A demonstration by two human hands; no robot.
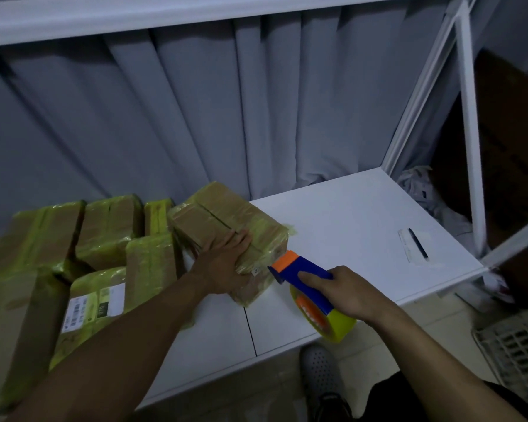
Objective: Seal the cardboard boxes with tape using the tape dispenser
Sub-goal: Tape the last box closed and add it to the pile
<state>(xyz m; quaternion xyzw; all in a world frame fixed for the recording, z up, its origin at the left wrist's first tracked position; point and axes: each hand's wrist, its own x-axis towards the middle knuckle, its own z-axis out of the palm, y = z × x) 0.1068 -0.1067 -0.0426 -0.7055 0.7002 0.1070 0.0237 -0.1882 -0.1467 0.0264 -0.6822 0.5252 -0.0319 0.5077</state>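
On the white table (348, 214), the cardboard box (226, 208) is being pressed down by the left hand (223, 263), fingers straight. The tape dispenser (305, 268), clamped in the fingers of the right hand (348, 295), is being held at the box's near corner. A strip is probably being finished, so cutting is called for next.

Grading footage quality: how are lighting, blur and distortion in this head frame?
Head view: dim, bluish light; wide-angle distortion splays the white shelf upright; the box under the left hand and the tape dispenser look soft; sheen on the taped boxes at left.

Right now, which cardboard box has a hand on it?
The lone box nearest the tape dispenser, right of the pile; the left hand lies flat on it.
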